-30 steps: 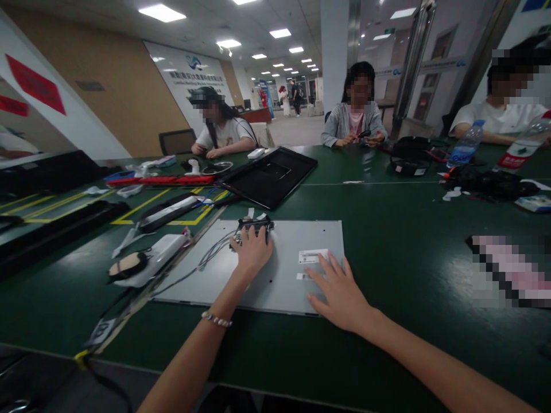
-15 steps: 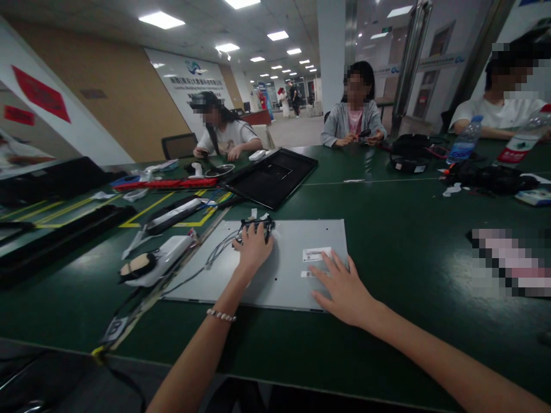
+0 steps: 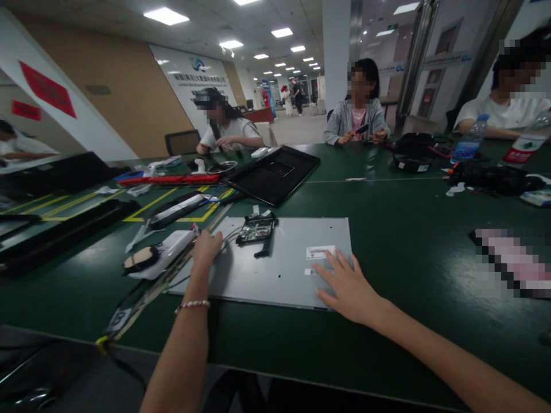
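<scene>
Grey panel [image 3: 297, 289] lies flat near the front edge of the green tabletop [image 3: 413, 229], with open room beyond its right edge, where the right hand [image 3: 350, 289] spreads its fingers apart, while the left hand [image 3: 207, 249] curls over its left edge beside the circuit board [image 3: 258, 230], whether pinching cables [image 3: 231, 234] I cannot tell.

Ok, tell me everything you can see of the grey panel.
The grey panel is a metal-looking sheet lying flat on the green table, with dark spots and two white labels on its upper face. A black-framed circuit board sits on it. The right hand is spread over its right edge; the left hand is at its left edge, contact unclear.
</scene>
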{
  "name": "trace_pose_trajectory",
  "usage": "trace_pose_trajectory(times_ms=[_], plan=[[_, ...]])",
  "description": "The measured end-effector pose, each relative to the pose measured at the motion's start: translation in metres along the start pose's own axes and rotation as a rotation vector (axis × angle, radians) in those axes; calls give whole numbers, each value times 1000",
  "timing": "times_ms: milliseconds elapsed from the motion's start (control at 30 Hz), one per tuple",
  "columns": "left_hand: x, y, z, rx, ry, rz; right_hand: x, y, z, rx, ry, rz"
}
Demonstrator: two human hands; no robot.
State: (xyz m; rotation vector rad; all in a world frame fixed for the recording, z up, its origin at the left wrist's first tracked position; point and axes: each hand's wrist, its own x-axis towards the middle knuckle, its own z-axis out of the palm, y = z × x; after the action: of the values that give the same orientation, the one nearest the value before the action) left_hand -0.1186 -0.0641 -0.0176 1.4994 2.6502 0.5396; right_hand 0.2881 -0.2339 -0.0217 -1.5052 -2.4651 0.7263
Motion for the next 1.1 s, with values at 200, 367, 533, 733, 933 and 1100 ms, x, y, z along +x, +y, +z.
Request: trace_pose_trajectory(times_ms=[200,367,533,733,933,1100], plan=[[6,-5,2,-24,52,42,-3,6,-4,13,21,-35],[3,-6,-3,-30,93,33,0,19,-9,124,65,5],[-4,-3,-4,23,86,52,12,42,-17,279,262,163],[-6,3,-7,89,61,84,17,60,-38,792,336,307],[-7,5,-5,147,54,120,16,72,-46,1107,367,268],[-4,5,-2,115,34,121,19,91,-44,1137,354,255]])
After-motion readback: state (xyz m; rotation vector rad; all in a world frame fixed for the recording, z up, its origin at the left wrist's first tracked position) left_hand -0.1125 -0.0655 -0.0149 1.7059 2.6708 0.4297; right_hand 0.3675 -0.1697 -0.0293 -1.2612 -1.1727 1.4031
